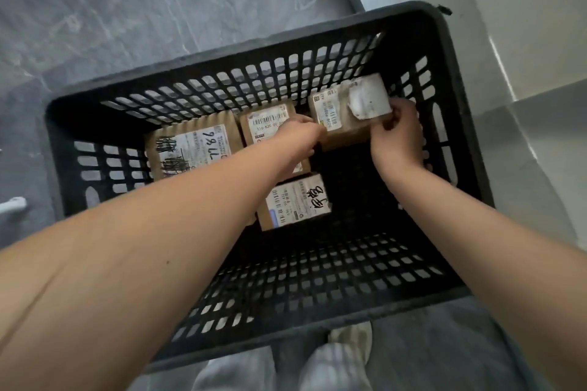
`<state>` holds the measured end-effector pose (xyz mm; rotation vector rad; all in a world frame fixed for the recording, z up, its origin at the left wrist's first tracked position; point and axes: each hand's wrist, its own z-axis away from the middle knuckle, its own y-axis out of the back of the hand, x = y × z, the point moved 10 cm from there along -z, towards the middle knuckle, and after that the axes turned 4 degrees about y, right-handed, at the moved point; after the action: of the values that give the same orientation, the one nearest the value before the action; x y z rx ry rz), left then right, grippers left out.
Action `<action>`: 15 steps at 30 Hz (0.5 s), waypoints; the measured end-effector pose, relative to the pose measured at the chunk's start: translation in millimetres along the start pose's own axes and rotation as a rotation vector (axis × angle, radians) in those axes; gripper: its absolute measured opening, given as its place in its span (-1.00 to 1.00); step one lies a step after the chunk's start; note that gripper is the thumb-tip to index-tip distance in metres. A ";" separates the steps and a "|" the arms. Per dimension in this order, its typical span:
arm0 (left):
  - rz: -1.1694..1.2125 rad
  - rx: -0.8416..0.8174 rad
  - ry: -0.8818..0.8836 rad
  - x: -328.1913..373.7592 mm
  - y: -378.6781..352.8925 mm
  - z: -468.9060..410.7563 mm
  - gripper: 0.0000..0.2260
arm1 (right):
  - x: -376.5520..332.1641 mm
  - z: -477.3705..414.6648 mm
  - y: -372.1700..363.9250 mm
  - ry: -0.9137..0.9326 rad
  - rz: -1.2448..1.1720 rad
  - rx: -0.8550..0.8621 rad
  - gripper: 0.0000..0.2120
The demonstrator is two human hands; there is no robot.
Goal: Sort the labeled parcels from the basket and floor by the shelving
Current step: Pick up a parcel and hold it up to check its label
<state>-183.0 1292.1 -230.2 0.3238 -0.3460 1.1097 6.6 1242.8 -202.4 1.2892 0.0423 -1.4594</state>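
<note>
Two bare hands hold a brown cardboard parcel (336,119) with a crumpled white label at the far right of a black plastic lattice basket (254,51), which stands on a grey stone-look floor (95,9). The left hand (297,136) curls its fingers onto the parcel's left end. The right hand (398,133) pinches the near right corner, thumb on the loose label, so both are clamped on the box.

The hold is on the edges only. If the wrinkled label slides or tears under the thumb, the box could slip and drop onto the brown labelled box with black handwriting (295,200) lying nearer in the basket. It could also catch on the far wall, which it sits close to. A torn label would likely make sorting harder.

The parcel lies labelled face up. Its long axis runs left to right, with the right end angled slightly farther away. Its printed codes run sideways across the short way.
</note>
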 end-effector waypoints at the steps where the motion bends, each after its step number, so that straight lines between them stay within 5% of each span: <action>1: -0.015 0.021 -0.008 -1.5 -0.6 -2.4 -0.71 | 2.4 2.3 -7.7 0.010 -0.014 -0.028 -0.62; 11: -0.332 0.045 -0.183 -2.1 -37.5 16.3 -0.64 | 20.2 -12.7 -51.6 0.030 0.009 -0.204 -0.41; 15: -0.382 0.059 -0.259 -0.7 -35.2 25.8 -0.65 | 21.7 -13.2 -50.0 0.118 0.270 -0.390 -0.33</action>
<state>-154.1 1266.3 -210.1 0.5634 -0.4589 0.7038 -15.4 1254.9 -252.6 1.0146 0.2120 -1.0794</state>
